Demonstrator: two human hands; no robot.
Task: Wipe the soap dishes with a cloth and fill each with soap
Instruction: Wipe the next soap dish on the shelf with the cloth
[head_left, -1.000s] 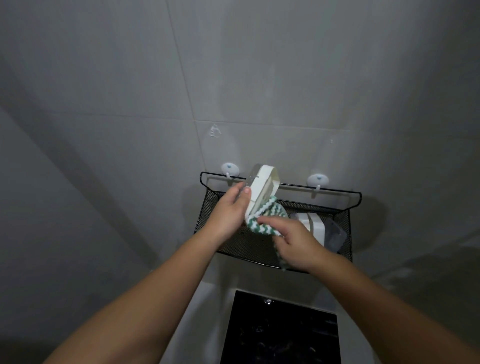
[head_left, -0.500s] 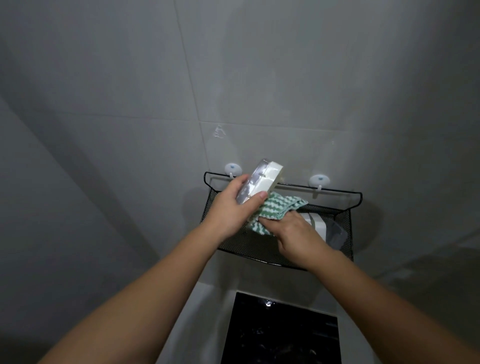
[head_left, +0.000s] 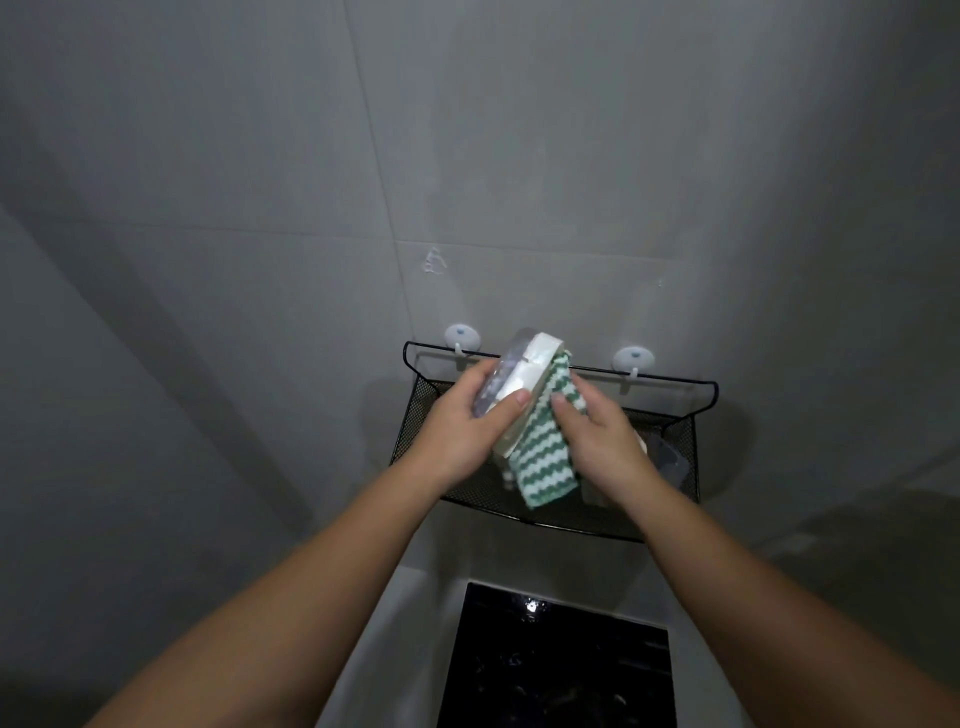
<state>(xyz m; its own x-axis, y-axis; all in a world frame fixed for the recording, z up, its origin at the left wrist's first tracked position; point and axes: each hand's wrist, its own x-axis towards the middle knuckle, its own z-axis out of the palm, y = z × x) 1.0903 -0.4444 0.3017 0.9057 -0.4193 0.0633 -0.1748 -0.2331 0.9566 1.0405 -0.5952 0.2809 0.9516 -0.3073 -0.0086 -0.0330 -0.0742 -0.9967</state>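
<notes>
Soap dish held on edge above wire basket, cloth against its right side.

Left hand curls round the dish from the left, thumb across the white edge. Right hand bunches the green-and-white cloth and presses it to the dish, its loose end hanging in front of the basket. Risks, as I judge them: only one hand holds the dish, so a hard wipe from the right could push it out of the grip and drop it onto the dark panel below. The clear half might part from the white half. The hanging cloth could snag the mesh. Around: the basket hangs from two hooks on the tiled wall. What looks like a second dish lies at its right end, partly hidden behind the right wrist. No soap in sight.
</notes>
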